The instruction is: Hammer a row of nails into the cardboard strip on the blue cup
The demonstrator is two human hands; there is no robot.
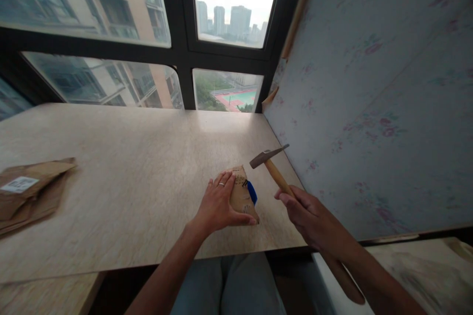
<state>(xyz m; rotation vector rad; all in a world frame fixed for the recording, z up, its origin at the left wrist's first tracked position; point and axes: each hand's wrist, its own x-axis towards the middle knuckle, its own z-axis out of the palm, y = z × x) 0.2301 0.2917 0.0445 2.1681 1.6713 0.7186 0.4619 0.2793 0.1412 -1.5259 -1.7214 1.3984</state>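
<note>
My left hand (220, 202), with a ring on one finger, holds a small brown cardboard piece (242, 199) against the tabletop. Its fingers lie over the far end and its thumb presses along the near edge. Dark marks show on the cardboard's face, and a blue piece (252, 193) sticks out from its right side. What the cardboard covers is hidden. To the right, my right hand (303, 210) is closed round the wooden handle of a hammer (276, 173). The metal head is raised above the table, apart from the cardboard and to its upper right.
Folded brown paper packaging (33, 194) with a white label lies at the left of the stone-patterned tabletop (129, 167). A flower-patterned wall (369, 98) bounds the right side, and dark-framed windows (185, 54) the back. My legs (229, 285) are under the front edge.
</note>
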